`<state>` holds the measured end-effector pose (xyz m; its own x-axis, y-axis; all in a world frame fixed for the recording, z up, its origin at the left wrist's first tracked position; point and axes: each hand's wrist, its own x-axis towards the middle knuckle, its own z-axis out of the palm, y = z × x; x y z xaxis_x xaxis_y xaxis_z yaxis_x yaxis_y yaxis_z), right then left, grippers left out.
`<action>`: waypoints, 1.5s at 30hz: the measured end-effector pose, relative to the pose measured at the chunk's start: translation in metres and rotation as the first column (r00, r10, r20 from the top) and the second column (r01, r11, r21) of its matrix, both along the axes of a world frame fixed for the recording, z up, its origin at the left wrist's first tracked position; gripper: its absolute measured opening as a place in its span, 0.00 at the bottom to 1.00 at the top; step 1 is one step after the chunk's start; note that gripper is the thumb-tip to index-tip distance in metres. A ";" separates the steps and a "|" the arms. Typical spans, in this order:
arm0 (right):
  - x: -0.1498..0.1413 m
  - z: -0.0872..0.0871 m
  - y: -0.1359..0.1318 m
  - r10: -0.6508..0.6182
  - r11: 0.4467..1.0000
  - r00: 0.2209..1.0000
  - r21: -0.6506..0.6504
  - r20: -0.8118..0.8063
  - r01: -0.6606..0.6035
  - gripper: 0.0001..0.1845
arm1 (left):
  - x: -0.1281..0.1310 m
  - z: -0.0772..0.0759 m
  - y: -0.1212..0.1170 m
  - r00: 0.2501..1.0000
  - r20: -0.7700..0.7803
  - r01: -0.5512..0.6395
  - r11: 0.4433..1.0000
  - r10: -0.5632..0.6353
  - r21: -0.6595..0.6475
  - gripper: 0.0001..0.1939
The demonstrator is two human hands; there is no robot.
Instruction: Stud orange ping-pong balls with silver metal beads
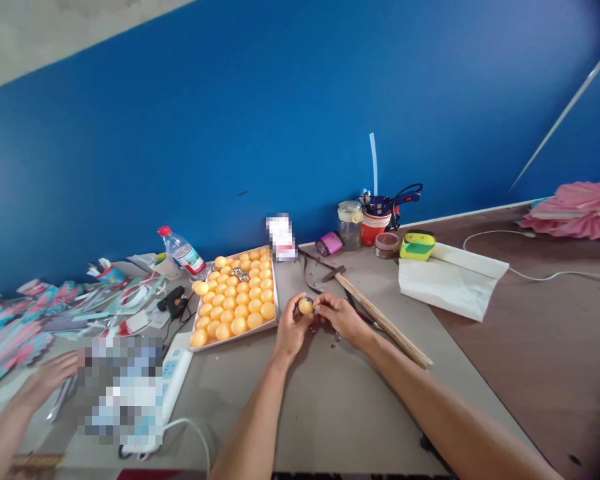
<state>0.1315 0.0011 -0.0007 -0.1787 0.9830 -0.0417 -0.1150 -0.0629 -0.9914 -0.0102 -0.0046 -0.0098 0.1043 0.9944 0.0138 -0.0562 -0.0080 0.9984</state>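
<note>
My left hand (294,327) is closed around a small yellow-orange ping-pong ball (306,306) with a dark patch along its top. Close against its right side, my right hand (341,316) has thumb and fingertips pinched together; what they hold, if anything, is too small to make out. To the left of my hands, a shallow white tray (277,303) is filled with rows of orange ping-pong balls (239,325). A couple of balls in it are covered with dark, shiny pieces (240,274). Small dark bits (335,337) lie on the table under my right hand.
A hammer (334,273) and thin wooden sticks (385,320) lie right of my hands. Behind stand a jar (350,227), red cups (375,230) and a yellow-green container (417,245). At left are a bottle (183,253), power strip (176,373) and another person's hand (55,373).
</note>
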 end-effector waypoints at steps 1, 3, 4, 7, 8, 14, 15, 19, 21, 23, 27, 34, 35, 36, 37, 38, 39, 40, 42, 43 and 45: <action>0.001 -0.001 0.000 0.003 1.000 1.000 -0.002 0.001 -0.003 0.07 | 0.000 0.000 0.000 1.000 -0.012 0.000 1.000 0.000 0.004 0.26; 0.002 -0.002 0.001 0.005 1.000 1.000 0.002 0.015 -0.005 0.07 | 0.000 0.000 0.000 1.000 -0.028 0.007 1.000 -0.006 0.008 0.26; 0.002 -0.002 0.001 0.005 1.000 1.000 0.004 0.020 -0.005 0.07 | 0.000 0.000 0.000 1.000 -0.030 0.010 1.000 -0.010 0.008 0.26; 0.003 0.000 0.000 0.019 1.000 1.000 -0.013 0.010 -0.018 0.08 | 0.000 0.000 -0.001 0.999 -0.028 0.014 1.000 -0.014 0.007 0.27; 0.003 0.001 0.000 0.021 1.000 1.000 -0.020 0.005 -0.021 0.08 | 0.001 0.000 -0.001 0.999 -0.030 0.015 1.000 -0.014 0.008 0.27; 0.003 0.004 0.000 -0.019 0.999 1.000 -0.051 -0.001 0.019 0.07 | 0.003 0.001 -0.005 0.997 -0.078 0.014 0.999 -0.011 0.042 0.25; 0.003 0.003 0.000 -0.028 0.998 1.000 -0.050 0.002 0.028 0.07 | 0.004 0.001 -0.005 0.996 -0.090 0.007 0.998 -0.001 0.060 0.25; 0.001 0.001 0.000 -0.062 0.997 0.998 -0.051 0.009 0.062 0.06 | 0.005 -0.003 -0.005 0.989 -0.141 -0.028 0.987 0.051 0.155 0.24; -0.001 0.000 0.000 -0.069 0.996 0.997 -0.064 0.018 0.070 0.07 | 0.005 -0.004 -0.005 0.986 -0.156 -0.028 0.984 0.056 0.177 0.23; -0.002 0.000 0.000 -0.067 0.996 0.997 -0.060 0.028 0.069 0.07 | 0.005 -0.002 -0.005 0.986 -0.160 -0.018 0.985 0.046 0.173 0.23; 0.002 0.003 0.000 -0.070 0.996 0.991 0.058 0.117 0.064 0.06 | 0.004 0.007 -0.005 0.989 -0.144 -0.004 0.994 0.019 0.107 0.25; 0.016 0.006 -0.002 -0.298 0.857 0.614 0.488 0.731 -0.165 0.07 | 0.000 0.004 0.000 0.990 -0.059 -0.118 0.987 0.125 0.107 0.24; 0.017 0.006 -0.003 -0.300 0.857 0.527 0.468 0.795 -0.217 0.08 | 0.000 0.003 0.000 0.990 -0.064 -0.119 0.986 0.127 0.119 0.23; 0.018 0.005 -0.004 -0.294 0.863 0.444 0.435 0.846 -0.257 0.09 | 0.001 0.002 0.000 0.990 -0.067 -0.117 0.985 0.126 0.126 0.22; 0.018 0.005 -0.004 -0.280 0.873 0.370 0.395 0.886 -0.285 0.09 | 0.001 0.002 -0.001 0.990 -0.063 -0.114 0.985 0.122 0.127 0.22; 0.017 0.004 -0.004 -0.262 0.885 0.309 0.356 0.914 -0.302 0.09 | 0.002 0.002 -0.001 0.992 -0.051 -0.112 0.986 0.118 0.122 0.22; 0.017 0.003 -0.004 -0.245 0.894 0.264 0.323 0.933 -0.311 0.09 | 0.003 0.003 -0.002 0.993 -0.034 -0.110 0.988 0.114 0.112 0.21; 0.016 0.002 -0.003 -0.233 0.900 0.235 0.301 0.944 -0.315 0.09 | 0.003 0.004 -0.002 0.994 -0.016 -0.106 0.990 0.108 0.098 0.21; 0.015 -0.001 -0.001 -0.219 0.905 0.210 0.279 0.953 -0.322 0.09 | 0.004 0.004 -0.003 0.996 0.006 -0.091 0.993 0.091 0.074 0.22; 0.014 -0.003 0.000 -0.217 0.904 0.206 0.276 0.954 -0.325 0.09 | 0.004 0.004 -0.003 0.997 0.010 -0.083 0.994 0.082 0.068 0.22; 0.014 -0.004 0.001 -0.221 0.900 0.206 0.281 0.953 -0.333 0.09 | 0.003 0.003 -0.002 0.998 0.000 -0.066 0.996 0.066 0.065 0.22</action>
<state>0.1450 0.0019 -0.0049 -0.3262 0.9399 0.1009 0.9093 0.3412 -0.2382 -0.0074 -0.0070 -0.0068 0.0385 0.9961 0.0788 -0.0514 -0.0768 0.9957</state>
